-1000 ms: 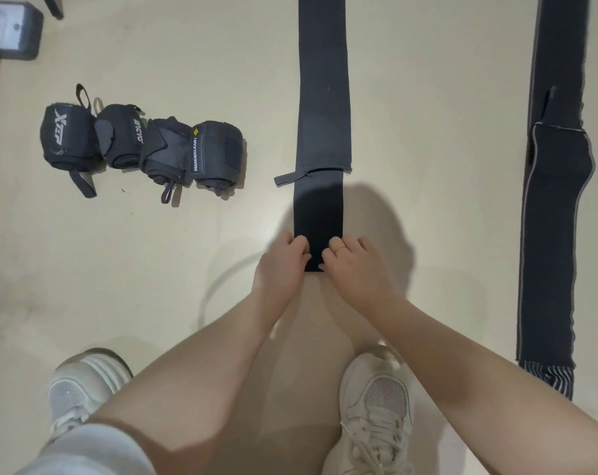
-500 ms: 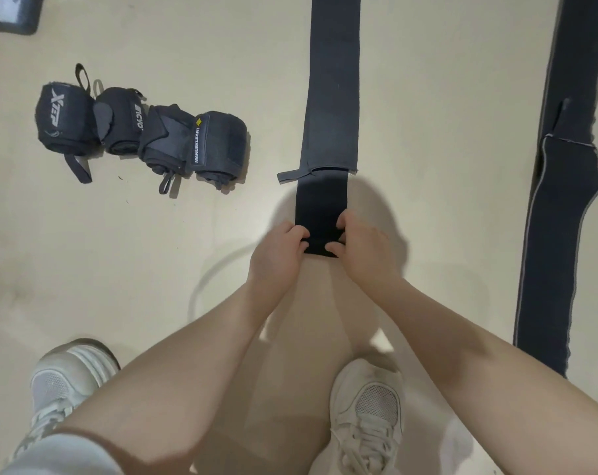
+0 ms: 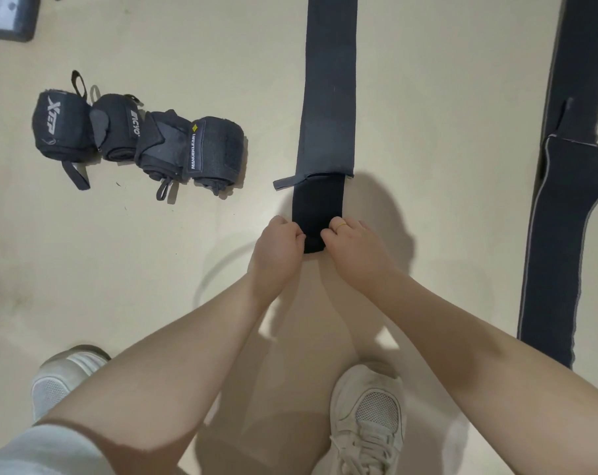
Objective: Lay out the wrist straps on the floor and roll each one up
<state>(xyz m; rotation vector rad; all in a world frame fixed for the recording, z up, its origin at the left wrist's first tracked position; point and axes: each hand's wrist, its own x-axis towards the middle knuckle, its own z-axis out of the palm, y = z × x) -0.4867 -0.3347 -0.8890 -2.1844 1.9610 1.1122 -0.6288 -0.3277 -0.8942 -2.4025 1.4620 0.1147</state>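
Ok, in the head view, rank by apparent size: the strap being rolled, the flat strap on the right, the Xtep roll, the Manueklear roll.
1. Strap being rolled, though it runs out of frame.
2. Flat strap on the right, a close second, also cut off at the top.
3 and 4. Xtep roll and Manueklear roll: too alike to rank.

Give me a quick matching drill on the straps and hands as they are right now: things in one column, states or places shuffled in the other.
Things:
1. middle strap
2. right strap
3. rolled straps
4. left hand

States or places:
A. lying flat at the right edge, untouched
B. in a row on the floor, at the left
C. pinching the strap's near end, opposite the right hand
D. near end just starting to curl into a roll

Pairs: 1-D, 2-A, 3-B, 4-C
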